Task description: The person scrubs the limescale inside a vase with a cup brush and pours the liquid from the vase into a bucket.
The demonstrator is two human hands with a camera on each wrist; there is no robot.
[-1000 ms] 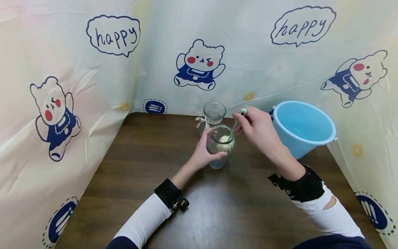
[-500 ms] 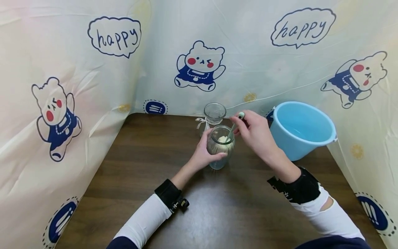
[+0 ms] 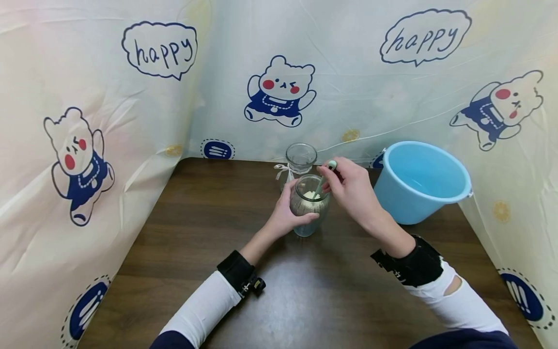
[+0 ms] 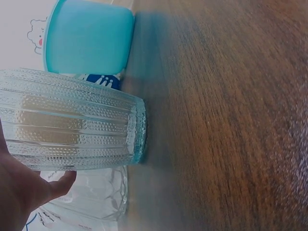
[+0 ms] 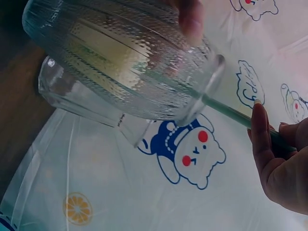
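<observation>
A clear ribbed glass jar [image 3: 306, 230] stands on the table, its wide mouth facing up. My left hand [image 3: 285, 215] grips the jar's side, thumb across the front. Inside it is the pale cream sponge head [image 5: 110, 57] of a bottle brush, seen through the dimpled glass. The brush's thin green handle [image 5: 228, 111] comes out over the rim, and my right hand [image 3: 355, 194] pinches its upper end between thumb and fingers. In the left wrist view the ribbed jar [image 4: 96, 125] lies sideways across the picture, the sponge showing as a beige patch.
A second glass jar [image 3: 301, 155] with a white ribbon bow stands just behind the held one. To the right is a light blue bucket [image 3: 405, 203]. Printed cloth [image 3: 244, 29] hangs behind and beside the brown wooden table [image 3: 196, 228].
My right hand has moved left and slightly down toward the jar's mouth, carrying the handle's end with it. The left hand and the jar stay in place.
</observation>
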